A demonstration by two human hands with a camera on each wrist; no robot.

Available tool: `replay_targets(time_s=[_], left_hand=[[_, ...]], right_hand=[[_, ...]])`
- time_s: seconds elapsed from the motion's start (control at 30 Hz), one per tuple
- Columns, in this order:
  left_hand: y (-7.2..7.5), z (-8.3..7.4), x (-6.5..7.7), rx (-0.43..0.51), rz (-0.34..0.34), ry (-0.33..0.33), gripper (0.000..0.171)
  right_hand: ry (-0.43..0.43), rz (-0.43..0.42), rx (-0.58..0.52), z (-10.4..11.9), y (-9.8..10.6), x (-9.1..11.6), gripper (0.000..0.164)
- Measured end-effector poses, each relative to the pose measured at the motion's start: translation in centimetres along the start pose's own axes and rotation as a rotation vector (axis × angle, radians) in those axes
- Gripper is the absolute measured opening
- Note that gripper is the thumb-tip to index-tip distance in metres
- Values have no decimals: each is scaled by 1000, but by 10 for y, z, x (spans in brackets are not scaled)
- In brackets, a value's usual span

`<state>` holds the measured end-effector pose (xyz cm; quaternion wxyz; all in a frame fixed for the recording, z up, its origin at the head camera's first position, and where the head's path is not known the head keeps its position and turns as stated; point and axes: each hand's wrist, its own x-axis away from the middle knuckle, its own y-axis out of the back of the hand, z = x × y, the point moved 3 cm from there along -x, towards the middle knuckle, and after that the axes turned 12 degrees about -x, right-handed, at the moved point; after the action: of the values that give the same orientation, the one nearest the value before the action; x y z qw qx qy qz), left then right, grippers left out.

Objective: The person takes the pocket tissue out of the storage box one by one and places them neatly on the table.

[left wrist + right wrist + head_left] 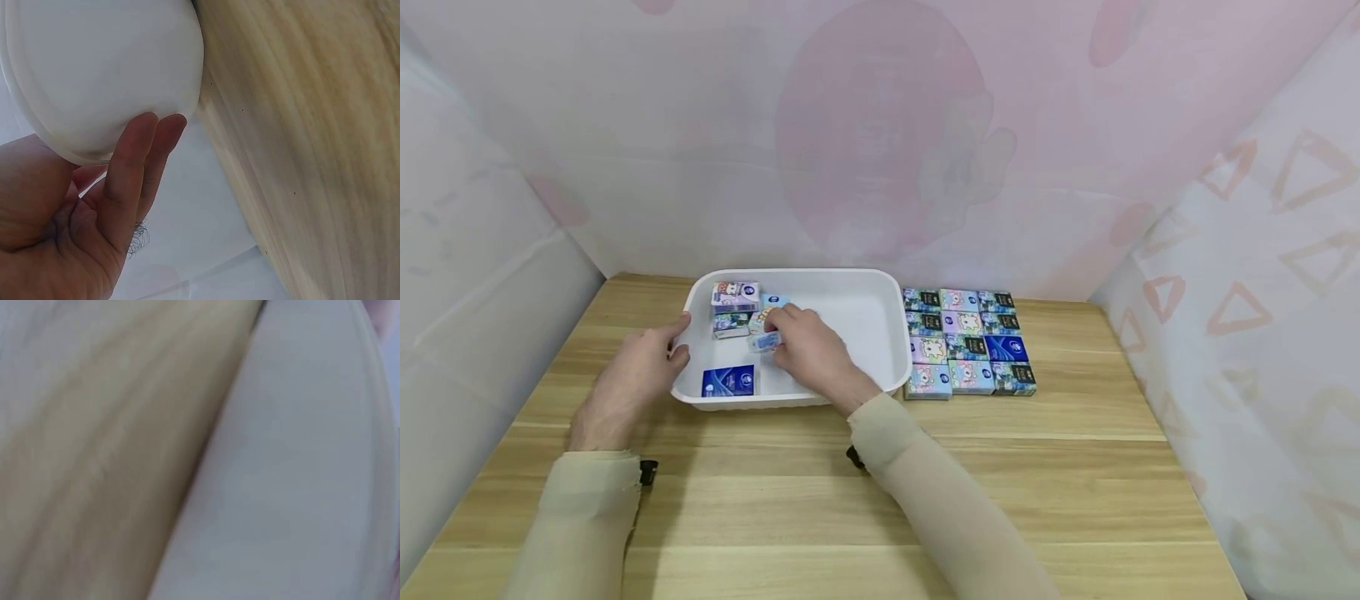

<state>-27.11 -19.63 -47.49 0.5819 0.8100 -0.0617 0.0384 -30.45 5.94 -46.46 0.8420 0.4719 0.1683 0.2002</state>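
Note:
A white plastic tray [865,333] stands on the wooden table. My left hand [638,362] holds its left end, with fingers [128,156] against the outer wall at the rim. Inside the tray, my right hand [812,346] pinches a small light-blue tissue pack [765,341] between thumb and fingers. Close by lie a purple pack [735,295], a dark green-blue pack [732,325] and a light-blue pack [775,300], partly hidden by the right hand. A dark blue pack [727,381] lies at the tray's front left. The right wrist view is blurred and shows only the tray's outer wall [287,462] and table.
Right of the tray, several similar tissue packs [966,346] lie in a close block of rows, near its right wall. The wooden table [790,492] reaches back to a pale pink printed backdrop [715,167], with pale side walls left and right.

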Motion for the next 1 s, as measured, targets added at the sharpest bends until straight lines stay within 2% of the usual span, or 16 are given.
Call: replay_targets(time_s=[0.4,0.67,1.0], left_hand=[[0,1,0,-8,13,14,66],[1,1,1,-9,2,-5,65],[2,1,1,-13,12,-7,66]], right_hand=[[-25,-128,-106,-27,67,33,34],[-18,-218,-129,-51,97,51,32],[-84,-291,-142,-83,131,67,28]])
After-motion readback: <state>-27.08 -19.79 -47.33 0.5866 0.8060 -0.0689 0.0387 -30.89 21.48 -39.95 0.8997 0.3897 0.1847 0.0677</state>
